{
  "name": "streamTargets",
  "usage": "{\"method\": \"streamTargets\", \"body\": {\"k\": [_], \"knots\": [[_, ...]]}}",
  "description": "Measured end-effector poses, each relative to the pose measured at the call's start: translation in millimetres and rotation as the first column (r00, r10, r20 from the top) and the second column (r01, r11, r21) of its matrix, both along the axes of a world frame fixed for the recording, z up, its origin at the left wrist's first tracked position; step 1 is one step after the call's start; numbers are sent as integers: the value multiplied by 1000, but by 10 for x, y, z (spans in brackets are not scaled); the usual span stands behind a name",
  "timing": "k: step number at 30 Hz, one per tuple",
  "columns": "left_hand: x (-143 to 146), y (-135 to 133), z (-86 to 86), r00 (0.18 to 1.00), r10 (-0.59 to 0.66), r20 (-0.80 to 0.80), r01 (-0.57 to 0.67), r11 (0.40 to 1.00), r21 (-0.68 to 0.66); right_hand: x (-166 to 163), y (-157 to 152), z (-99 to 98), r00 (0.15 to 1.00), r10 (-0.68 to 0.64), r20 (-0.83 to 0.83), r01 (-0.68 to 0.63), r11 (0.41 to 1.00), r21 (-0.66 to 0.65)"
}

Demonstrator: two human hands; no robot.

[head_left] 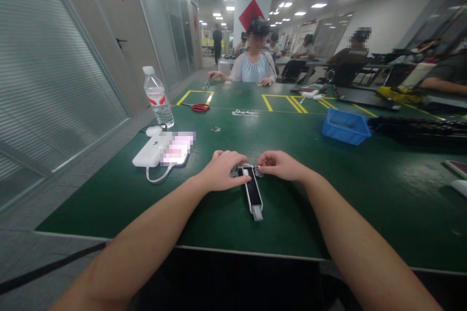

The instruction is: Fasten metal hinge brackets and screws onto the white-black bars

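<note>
A long narrow device (254, 191) with a white frame, a black middle and a silver-grey tip lies on the green table, its tip toward me. Its far end carries small shiny metal parts, too small to make out. From the left, my left hand (226, 169) grips that end, thumb on the top face and fingers over the far side. My right hand (279, 164) is closed at the right of the same end, thumb and forefinger pinching a small metal piece (258, 171). My fingers partly hide both pieces. Small metal bits (216, 129) lie beyond my left hand.
Left on the table (109, 204) are a water bottle (159, 99), a white power bank (148, 151) and a cabled phone (178, 148). Red-handled scissors (200, 107) and a metal strip (245, 112) lie farther back. A blue bin (346, 127) stands right. A person (253, 63) sits opposite.
</note>
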State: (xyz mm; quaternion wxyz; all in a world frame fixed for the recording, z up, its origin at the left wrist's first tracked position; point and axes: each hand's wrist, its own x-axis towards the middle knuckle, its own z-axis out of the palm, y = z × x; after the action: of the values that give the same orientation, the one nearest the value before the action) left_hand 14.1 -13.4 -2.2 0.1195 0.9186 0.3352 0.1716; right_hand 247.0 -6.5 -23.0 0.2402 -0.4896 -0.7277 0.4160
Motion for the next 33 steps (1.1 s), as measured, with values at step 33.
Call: {"method": "streamTargets", "body": {"k": [33], "knots": [[-5, -5, 2, 1000, -5, -5, 5, 1000, -20, -42, -9, -8, 994, -56, 95, 46, 994, 102]]}}
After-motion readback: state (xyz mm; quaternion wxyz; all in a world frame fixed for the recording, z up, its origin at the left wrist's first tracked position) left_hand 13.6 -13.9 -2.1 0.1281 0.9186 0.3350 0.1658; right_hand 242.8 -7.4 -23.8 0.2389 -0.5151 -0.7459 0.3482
